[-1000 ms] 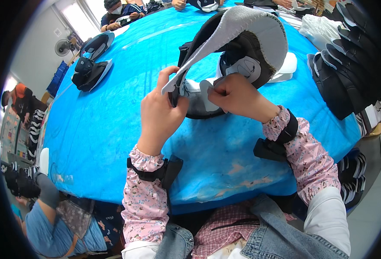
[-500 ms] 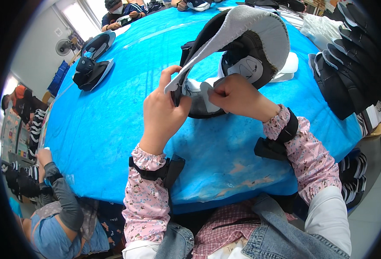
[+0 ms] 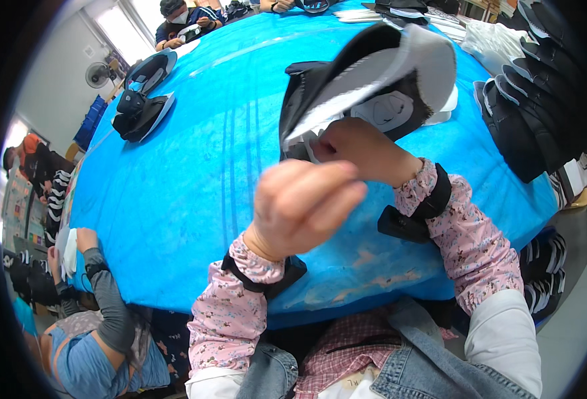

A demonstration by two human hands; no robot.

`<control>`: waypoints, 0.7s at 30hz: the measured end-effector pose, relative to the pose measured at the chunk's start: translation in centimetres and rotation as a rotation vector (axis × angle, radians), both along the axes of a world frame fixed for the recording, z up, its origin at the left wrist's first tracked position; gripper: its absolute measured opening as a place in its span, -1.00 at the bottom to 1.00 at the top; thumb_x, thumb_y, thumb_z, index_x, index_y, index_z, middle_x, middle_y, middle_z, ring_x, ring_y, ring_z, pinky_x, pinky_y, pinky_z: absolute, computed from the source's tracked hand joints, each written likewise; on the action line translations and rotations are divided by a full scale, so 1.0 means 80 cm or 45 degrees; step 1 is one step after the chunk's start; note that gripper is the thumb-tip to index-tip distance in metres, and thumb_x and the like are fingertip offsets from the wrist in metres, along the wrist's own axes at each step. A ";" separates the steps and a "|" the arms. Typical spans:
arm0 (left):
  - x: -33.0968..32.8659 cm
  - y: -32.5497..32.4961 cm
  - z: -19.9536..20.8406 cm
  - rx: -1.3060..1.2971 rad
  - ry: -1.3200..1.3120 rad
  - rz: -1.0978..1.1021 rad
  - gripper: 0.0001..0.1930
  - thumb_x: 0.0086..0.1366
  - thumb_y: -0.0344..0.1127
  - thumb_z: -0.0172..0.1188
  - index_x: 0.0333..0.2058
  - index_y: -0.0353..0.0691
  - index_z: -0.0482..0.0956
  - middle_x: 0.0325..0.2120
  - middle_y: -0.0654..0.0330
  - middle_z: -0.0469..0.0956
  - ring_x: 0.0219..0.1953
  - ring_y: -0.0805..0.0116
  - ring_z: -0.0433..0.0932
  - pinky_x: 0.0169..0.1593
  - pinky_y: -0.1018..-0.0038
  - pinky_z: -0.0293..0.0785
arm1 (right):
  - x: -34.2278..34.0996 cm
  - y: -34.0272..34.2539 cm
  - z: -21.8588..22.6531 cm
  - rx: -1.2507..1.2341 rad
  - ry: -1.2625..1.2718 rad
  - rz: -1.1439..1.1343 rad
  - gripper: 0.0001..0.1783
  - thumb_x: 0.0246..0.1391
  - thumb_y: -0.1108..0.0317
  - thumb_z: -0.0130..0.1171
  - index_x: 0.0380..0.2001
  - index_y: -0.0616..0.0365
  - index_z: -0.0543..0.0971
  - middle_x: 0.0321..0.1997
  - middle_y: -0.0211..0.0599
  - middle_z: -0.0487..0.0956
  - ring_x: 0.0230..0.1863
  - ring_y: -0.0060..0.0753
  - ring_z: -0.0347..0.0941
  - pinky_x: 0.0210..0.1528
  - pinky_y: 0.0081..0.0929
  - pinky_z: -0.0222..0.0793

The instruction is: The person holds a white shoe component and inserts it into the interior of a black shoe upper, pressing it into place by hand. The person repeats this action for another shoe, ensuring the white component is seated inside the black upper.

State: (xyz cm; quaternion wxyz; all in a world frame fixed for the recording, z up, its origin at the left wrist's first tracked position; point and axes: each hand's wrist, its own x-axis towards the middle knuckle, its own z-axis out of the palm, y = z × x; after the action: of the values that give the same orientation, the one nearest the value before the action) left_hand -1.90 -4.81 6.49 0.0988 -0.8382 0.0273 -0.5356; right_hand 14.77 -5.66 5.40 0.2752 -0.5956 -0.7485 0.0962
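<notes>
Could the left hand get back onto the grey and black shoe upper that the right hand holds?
Probably yes: the left hand is a closed fist just below the shoe upper, with nothing between them; the right hand grips its lower edge.

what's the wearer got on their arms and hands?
Both hands bare, no gloves: left hand, right hand. Each forearm wears a pink floral oversleeve with a black wrist strap. Above the oversleeves come pale cuffs and a blue denim jacket.
</notes>
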 end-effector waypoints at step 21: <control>0.020 0.041 -0.030 -0.948 0.510 0.137 -0.55 0.12 -0.45 0.09 0.04 -0.20 0.34 -0.13 -0.03 0.39 -0.11 0.05 0.42 -0.08 0.33 0.39 | 0.009 -0.015 -0.026 0.490 -0.057 -0.056 -0.61 0.03 0.27 0.04 -0.78 0.26 0.45 -0.74 -0.04 0.39 -0.63 -0.03 0.36 -0.54 -0.18 0.24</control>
State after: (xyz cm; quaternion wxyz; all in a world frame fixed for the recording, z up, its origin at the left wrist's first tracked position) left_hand -0.26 -1.50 4.05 -0.1899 -0.9044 -0.1932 -0.3297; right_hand 15.45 -6.82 3.32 0.3693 -0.5502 -0.7458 -0.0681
